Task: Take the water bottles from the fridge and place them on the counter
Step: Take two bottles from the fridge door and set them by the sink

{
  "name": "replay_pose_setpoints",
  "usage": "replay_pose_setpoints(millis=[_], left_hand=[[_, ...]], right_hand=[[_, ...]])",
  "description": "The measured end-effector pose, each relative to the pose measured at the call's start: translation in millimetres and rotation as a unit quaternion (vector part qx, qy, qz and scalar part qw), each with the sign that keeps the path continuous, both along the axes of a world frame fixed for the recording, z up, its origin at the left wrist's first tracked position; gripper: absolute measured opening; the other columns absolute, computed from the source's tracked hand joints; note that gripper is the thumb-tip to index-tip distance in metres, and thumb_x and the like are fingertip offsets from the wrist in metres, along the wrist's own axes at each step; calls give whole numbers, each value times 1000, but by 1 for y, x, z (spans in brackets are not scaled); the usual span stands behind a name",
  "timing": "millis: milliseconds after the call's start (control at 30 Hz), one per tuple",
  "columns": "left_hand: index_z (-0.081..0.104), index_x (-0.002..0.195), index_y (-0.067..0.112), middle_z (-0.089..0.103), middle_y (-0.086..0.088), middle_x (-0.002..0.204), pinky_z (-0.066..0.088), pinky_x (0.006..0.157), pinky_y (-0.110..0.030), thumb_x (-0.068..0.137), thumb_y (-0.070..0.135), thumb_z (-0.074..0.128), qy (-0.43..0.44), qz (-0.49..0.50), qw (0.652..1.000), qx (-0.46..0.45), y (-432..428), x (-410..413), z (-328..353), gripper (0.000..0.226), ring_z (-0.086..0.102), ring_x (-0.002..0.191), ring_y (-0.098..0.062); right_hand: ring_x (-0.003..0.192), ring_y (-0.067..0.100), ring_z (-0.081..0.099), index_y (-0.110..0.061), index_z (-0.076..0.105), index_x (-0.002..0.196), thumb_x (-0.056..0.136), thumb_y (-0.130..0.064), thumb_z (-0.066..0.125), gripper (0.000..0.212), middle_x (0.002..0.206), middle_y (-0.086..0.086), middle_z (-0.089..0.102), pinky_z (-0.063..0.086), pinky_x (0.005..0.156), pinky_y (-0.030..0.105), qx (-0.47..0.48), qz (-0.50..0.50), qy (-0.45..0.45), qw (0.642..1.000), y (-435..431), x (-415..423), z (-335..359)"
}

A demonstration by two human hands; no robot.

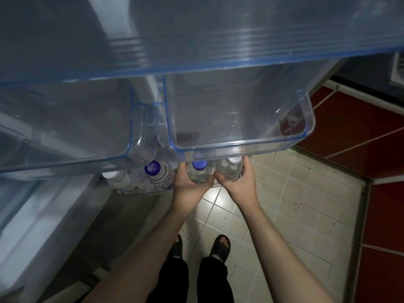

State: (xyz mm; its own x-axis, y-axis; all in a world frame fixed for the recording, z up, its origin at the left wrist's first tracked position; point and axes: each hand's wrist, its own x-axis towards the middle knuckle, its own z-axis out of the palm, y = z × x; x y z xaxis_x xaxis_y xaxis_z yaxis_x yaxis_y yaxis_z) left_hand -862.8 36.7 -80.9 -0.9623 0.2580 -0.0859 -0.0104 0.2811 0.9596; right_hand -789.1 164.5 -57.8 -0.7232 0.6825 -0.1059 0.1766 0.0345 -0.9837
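I look straight down the open fridge door. Its lowest door shelf (153, 192) holds several clear water bottles. My left hand (189, 184) grips a blue-capped bottle (199, 172) around its body. Right beside it, my right hand (241, 181) grips a white-capped bottle (230, 169). Both caps sit just under the rim of the clear door bin above. To the left stand a blue-capped bottle with a blue patterned label (158, 173) and a white-capped bottle (115, 179), neither touched.
Clear blue-edged door bins (240, 143) overhang the bottles and hide their tops. The fridge body (32, 215) is on the left. Red cabinet fronts (360, 127) with a dark counter edge run along the right. Tiled floor and my sandalled feet (201, 248) lie below.
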Motion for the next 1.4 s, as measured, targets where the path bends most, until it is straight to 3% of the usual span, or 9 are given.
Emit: replay_pose_setpoints(millis=[167, 333, 600, 733, 867, 1000, 1100, 1300, 1400], left_hand=[[58, 116, 40, 72, 16, 108, 55, 83, -16, 56, 37, 92, -22, -5, 1000, 10, 2, -3, -16, 69, 70, 100, -3], [61, 107, 41, 73, 21, 99, 49, 69, -3, 60, 20, 87, -11, -9, 1000, 5, 8, -6, -4, 58, 71, 87, 4], [55, 91, 48, 69, 11, 84, 48, 68, -6, 56, 33, 85, 39, -37, 998, 20, -8, 23, 62, 49, 67, 75, -1], [59, 100, 33, 70, 9, 95, 49, 81, -14, 57, 26, 88, 81, -99, 990, 61, -28, 40, 103, 52, 68, 87, -5], [64, 102, 12, 67, -1, 106, 50, 90, -23, 59, 22, 89, 124, -173, 972, 97, -48, 61, 140, 51, 66, 99, -16], [60, 101, 12, 67, -5, 99, 50, 88, -20, 56, 25, 84, 83, -235, 960, 130, -56, 88, 170, 53, 66, 95, -13], [60, 103, 3, 68, -10, 101, 52, 89, -27, 58, 20, 84, 58, -307, 938, 149, -57, 106, 179, 54, 68, 95, -22], [59, 100, 42, 67, -4, 92, 51, 78, -17, 53, 29, 86, -15, -390, 908, 156, -43, 148, 179, 55, 65, 81, -8], [60, 98, 42, 69, 2, 90, 50, 72, -11, 54, 30, 85, -16, -423, 893, 150, -27, 168, 178, 52, 64, 75, -1]], right_hand=[[107, 24, 70, -28, 54, 119, 61, -8, 85, 69, 113, 2, 73, 56, 94, 50, -14, -8, 2, 1000, -2, -6, -4], [105, 20, 71, -21, 56, 122, 58, -20, 93, 73, 113, -1, 74, 57, 92, 43, -3, -35, 3, 999, -2, -11, 1], [98, 13, 74, -13, 62, 117, 61, -24, 93, 65, 105, -3, 77, 56, 82, 23, -27, -44, 27, 998, -5, 20, 41], [102, 29, 73, -6, 64, 116, 60, -29, 96, 68, 107, 11, 76, 59, 91, 44, 2, -65, 32, 997, -12, 52, 75], [98, 14, 74, -21, 65, 113, 51, -31, 100, 72, 103, -1, 77, 60, 83, 22, 6, -129, 36, 991, -22, 98, 102], [99, 32, 73, 0, 63, 117, 50, -21, 93, 77, 107, 17, 75, 60, 89, 47, -23, -210, 56, 976, -33, 152, 117], [97, 29, 75, -1, 65, 113, 52, -18, 95, 70, 102, 6, 79, 62, 85, 37, -12, -256, 61, 965, -43, 192, 135], [93, 24, 76, -21, 68, 104, 53, -23, 97, 58, 99, 9, 78, 62, 82, 36, 31, -319, 35, 947, -67, 275, 163], [84, 16, 76, -33, 70, 94, 50, -33, 97, 51, 94, 2, 78, 61, 74, 25, 61, -372, 25, 926, -72, 312, 169]])
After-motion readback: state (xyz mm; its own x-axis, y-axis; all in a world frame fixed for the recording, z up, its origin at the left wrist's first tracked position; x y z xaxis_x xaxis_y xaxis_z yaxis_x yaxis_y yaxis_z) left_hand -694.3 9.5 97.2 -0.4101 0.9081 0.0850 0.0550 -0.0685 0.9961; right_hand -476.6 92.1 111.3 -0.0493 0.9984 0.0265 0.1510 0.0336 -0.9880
